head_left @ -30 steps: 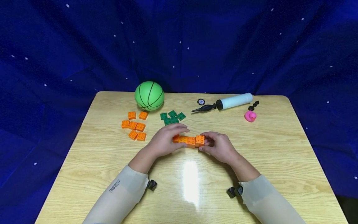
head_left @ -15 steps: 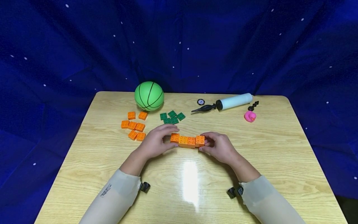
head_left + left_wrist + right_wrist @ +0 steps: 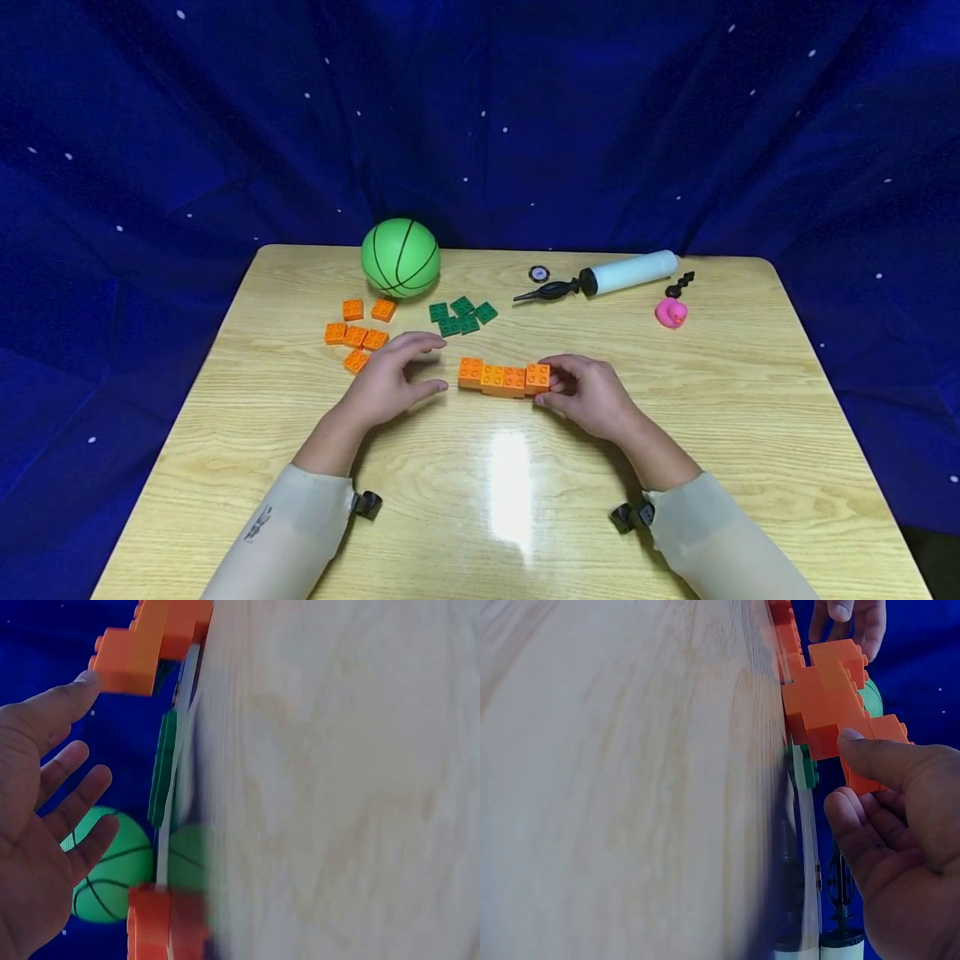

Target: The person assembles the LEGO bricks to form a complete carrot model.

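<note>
Several orange toy building bricks (image 3: pixel 502 380) are joined in a row at mid-table, the two end bricks raised above the middle ones. My right hand (image 3: pixel 592 397) pinches the right end of this row between thumb and fingers. In the right wrist view, the thumb (image 3: pixel 877 754) lies against an orange brick and the joined bricks (image 3: pixel 817 705) show a stepped outline. Left of the row, my left hand (image 3: pixel 386 382) is spread with a gap between thumb and fingers, holding nothing. The left wrist view shows its fingers (image 3: pixel 79 780) apart from one another.
Loose orange bricks (image 3: pixel 356 337) lie left, partly behind my left hand. Several green bricks (image 3: pixel 465 305) lie beyond the row. Along the back are a green ball (image 3: pixel 401 257), a poker chip (image 3: pixel 539 273), a hand pump (image 3: pixel 632 272), a black piece (image 3: pixel 679 285) and a pink rubber duck (image 3: pixel 671 313).
My left hand has let go of the row's left end and drawn back to the left. The right hand keeps its grip in nearly the same place.
</note>
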A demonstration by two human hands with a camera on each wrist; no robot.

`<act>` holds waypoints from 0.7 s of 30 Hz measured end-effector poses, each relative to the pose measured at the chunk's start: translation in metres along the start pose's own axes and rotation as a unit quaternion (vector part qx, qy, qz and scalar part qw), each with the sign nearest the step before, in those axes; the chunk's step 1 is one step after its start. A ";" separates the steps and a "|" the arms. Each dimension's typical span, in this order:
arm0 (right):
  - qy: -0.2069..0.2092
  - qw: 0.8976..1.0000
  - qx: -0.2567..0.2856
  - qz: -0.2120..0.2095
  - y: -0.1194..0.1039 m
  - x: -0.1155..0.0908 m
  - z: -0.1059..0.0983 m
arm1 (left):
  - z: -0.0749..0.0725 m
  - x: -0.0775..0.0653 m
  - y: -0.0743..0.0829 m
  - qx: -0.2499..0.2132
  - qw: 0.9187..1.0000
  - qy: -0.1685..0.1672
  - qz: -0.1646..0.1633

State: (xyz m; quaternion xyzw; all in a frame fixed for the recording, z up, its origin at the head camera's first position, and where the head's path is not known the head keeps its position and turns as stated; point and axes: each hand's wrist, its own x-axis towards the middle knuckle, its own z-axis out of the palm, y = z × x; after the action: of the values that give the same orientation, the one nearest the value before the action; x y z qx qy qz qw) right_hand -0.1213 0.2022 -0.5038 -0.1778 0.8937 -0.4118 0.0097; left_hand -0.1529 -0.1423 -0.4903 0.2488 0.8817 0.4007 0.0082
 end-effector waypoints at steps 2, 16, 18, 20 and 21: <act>0.001 1.000 0.001 -0.002 0.000 -0.001 0.000 | -0.004 -0.003 -0.003 0.004 1.000 0.004 -0.010; 0.002 1.000 0.001 0.007 0.000 -0.003 -0.002 | -0.032 -0.023 -0.025 0.048 0.997 0.049 -0.045; 0.001 1.000 0.002 0.008 0.000 -0.003 -0.002 | -0.035 -0.026 -0.028 0.051 0.996 0.058 -0.042; 0.001 1.000 0.003 0.008 -0.001 -0.003 -0.002 | -0.039 -0.028 -0.031 0.052 0.996 0.064 -0.037; 0.001 1.000 0.003 0.008 -0.001 -0.003 -0.002 | -0.040 -0.029 -0.032 0.053 0.996 0.067 -0.034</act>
State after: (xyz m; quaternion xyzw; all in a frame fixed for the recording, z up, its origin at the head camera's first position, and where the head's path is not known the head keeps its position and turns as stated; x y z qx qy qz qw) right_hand -0.1188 0.2043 -0.5024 -0.1703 0.8937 -0.4148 0.0128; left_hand -0.1502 -0.2012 -0.4911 0.1909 0.9082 0.3689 -0.0503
